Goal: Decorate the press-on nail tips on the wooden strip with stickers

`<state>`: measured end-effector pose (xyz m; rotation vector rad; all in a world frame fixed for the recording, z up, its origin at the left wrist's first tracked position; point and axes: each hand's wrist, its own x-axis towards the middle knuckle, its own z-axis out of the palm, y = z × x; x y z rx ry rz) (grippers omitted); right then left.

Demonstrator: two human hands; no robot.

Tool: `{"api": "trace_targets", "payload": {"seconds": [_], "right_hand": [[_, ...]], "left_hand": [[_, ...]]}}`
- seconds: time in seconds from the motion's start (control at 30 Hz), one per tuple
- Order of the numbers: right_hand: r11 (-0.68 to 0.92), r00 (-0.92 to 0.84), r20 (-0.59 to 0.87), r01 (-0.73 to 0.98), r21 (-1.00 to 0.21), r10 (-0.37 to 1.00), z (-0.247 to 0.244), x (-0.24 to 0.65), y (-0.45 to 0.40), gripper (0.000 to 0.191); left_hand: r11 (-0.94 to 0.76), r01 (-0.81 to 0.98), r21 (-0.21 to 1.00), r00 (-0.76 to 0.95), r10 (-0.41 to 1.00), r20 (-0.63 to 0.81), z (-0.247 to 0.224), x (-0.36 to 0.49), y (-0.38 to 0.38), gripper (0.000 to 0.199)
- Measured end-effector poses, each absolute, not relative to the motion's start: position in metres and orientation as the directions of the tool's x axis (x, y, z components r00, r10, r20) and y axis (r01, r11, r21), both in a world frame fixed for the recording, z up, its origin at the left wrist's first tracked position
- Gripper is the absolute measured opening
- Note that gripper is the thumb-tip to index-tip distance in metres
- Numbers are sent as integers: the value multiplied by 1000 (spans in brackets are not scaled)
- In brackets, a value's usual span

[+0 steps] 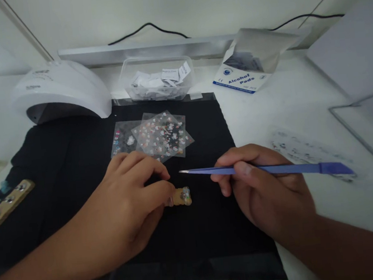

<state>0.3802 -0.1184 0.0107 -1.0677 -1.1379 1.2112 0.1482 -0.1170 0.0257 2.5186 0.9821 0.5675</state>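
While right fingers (255, 178) pinch tweezers (283, 169), left fingers (157, 194) curl over tan piece (180, 196); cannot tell whether pinching. Piece's end juts out rightward from them. Best: piece steady, tweezers light.

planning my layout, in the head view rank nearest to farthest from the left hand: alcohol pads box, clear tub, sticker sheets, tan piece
1. Tan piece, at the left hand
2. Sticker sheets, just beyond
3. Clear tub, behind the sheets
4. Alcohol pads box, back right
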Motion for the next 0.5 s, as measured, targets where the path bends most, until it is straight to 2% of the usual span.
{"api": "trace_targets", "payload": {"seconds": [0.37, 0.5], "right_hand": [[42, 34, 37, -166, -985, 999, 9, 382, -114, 8], [18, 44, 9, -205, -979, 999, 8, 384, -111, 7]], "left_hand": [[-703, 579, 413, 694, 691, 203, 24, 149, -114, 37], [-662, 562, 496, 661, 720, 212, 28, 148, -114, 36]]}}
